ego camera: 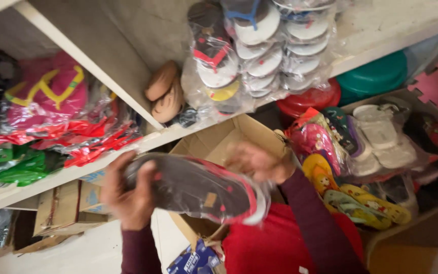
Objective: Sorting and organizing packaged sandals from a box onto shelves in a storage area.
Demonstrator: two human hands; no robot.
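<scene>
Gripping plastic-wrapped dark sandal [198, 189] (glossy, oval sole): left hand [128, 195] closed, right hand [257, 162] blurred, grip unclear.

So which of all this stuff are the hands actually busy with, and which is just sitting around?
In hand:
- dark bagged slipper with red trim, held by left hand and right hand
- open cardboard box behind it

Lying about:
- bagged white sandals on the shelf
- pink bagged bundle
- yellow children's slippers
</scene>
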